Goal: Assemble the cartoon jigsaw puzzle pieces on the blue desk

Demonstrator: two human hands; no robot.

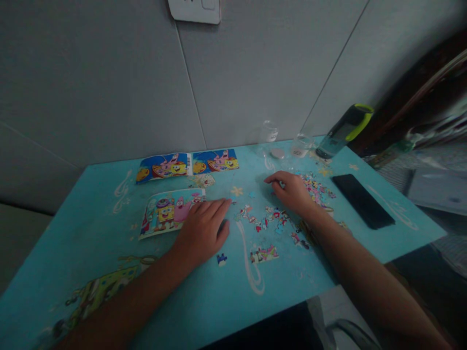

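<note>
My left hand (205, 227) lies palm down over the right edge of a cartoon picture sheet (166, 216), fingers stretched out. Its fingertips reach a tiny jigsaw piece (234, 202); whether they touch it I cannot tell. My right hand (292, 192) hovers or rests beside a heap of jigsaw pieces (318, 188), index finger extended, thumb apart beneath it, with nothing visible between them. Scattered pieces (266, 218) spread between the hands. Closer to me are a small joined strip of pieces (264, 254) and a dark blue piece (222, 259).
Two blue cartoon pictures (215, 161) lie at the back by the wall. Clear plastic containers (302, 146), a round lid (277, 153) and a tilted-looking bottle (343, 131) stand or lie at back right. A black phone-like slab (363, 201) is on the right side.
</note>
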